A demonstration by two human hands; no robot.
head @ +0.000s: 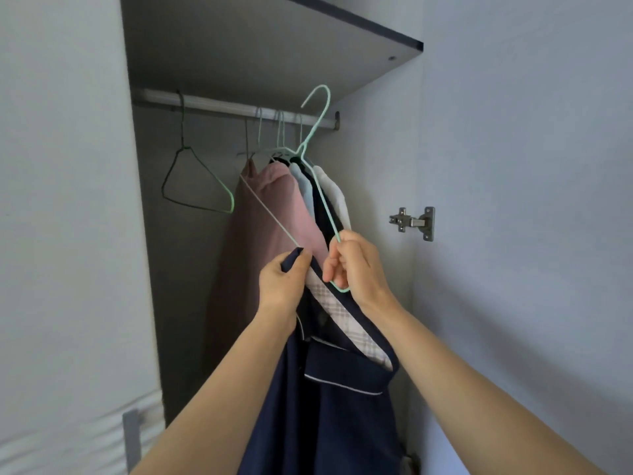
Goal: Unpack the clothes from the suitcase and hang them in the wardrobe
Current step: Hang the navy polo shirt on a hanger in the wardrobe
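The open wardrobe (pixel 373 173) fills the middle of the frame, its shelf (pixel 274 46) across the top and a white rail (pixel 222 105) just beneath it. Several garments already hang bunched at the rail's right end, a dusty pink one (pixel 270 207) foremost. An empty dark wire hanger (pixel 182 125) hangs apart from them, toward the left.

In the lower centre, a navy top with white piping (pixel 325 406) hangs from the two hands, with a checked fabric (pixel 342 313) showing inside its opening. The left hand (pixel 282 282) pinches the navy cloth at its upper edge. The right hand (pixel 356 265) is curled round the lower corner of a mint-green wire hanger (pixel 315 126), whose hook rises free in front of the rail and is not yet on it. A door hinge (pixel 412 222) sits at centre right. The suitcase is out of view.

The step in hand looks like threading the hanger into the top. Next, the cloth probably needs seating on both hanger arms, then the hook needs lifting over the rail.
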